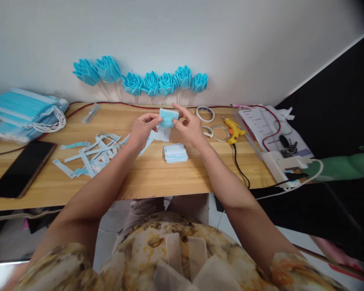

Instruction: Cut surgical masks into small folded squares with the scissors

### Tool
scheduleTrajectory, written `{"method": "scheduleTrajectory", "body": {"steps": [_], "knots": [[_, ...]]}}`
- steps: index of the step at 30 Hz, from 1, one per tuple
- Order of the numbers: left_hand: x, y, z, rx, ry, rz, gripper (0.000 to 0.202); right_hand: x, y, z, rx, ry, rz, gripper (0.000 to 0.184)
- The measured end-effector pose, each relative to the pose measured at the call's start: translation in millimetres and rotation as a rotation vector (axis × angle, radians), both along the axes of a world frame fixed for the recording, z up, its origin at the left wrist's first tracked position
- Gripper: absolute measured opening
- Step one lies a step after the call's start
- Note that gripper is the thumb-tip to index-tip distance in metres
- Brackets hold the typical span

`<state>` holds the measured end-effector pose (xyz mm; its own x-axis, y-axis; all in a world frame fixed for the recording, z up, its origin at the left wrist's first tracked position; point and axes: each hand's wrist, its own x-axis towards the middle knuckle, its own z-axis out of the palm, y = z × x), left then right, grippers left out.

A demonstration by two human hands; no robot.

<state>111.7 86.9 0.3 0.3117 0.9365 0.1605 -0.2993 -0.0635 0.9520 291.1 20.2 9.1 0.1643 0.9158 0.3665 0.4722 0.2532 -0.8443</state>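
Note:
My left hand (143, 130) and my right hand (189, 126) are raised over the wooden table (145, 173), both pinching a small blue mask piece (168, 118) between fingers and thumbs. Under the piece lies a white scrap (161, 135). Just in front of my hands sits a small stack of cut mask pieces (175, 153). Left of my left hand is a heap of cut blue and white strips (89, 155).
Several blue fabric flowers on sticks (151, 83) lean on the wall. A stack of face masks (27, 113) and a black phone (21, 167) lie at left. Tape rolls (205, 114), a yellow glue gun (234, 130), papers and a power strip (283, 165) lie at right.

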Motion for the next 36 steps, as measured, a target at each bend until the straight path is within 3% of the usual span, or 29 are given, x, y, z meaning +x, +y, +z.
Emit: {"method": "scheduleTrajectory", "body": {"steps": [7,12,25,30,36], "knots": [[1.7,-2.8,2.0,-0.080,-0.096,-0.076,0.037,-0.6,7.0,-10.5,-0.029,0.139,0.075,0.062],[1.9,-2.7,0.2,-0.041,-0.072,-0.147,0.039,-3.3,11.0,-16.1,-0.033,0.228,0.097,0.065],[2.4,-6.7,-3.2,-0.036,-0.086,-0.144,0.040,-8.5,5.2,-9.4,-0.069,0.203,0.139,0.072],[4.0,-6.7,-7.7,-0.010,-0.076,-0.149,0.037,-13.4,5.6,-11.4,-0.056,0.162,0.017,0.042],[3.2,-6.1,-4.2,-0.003,-0.042,-0.117,0.037,-12.4,5.3,-9.3,-0.042,0.132,0.010,0.039]]}}
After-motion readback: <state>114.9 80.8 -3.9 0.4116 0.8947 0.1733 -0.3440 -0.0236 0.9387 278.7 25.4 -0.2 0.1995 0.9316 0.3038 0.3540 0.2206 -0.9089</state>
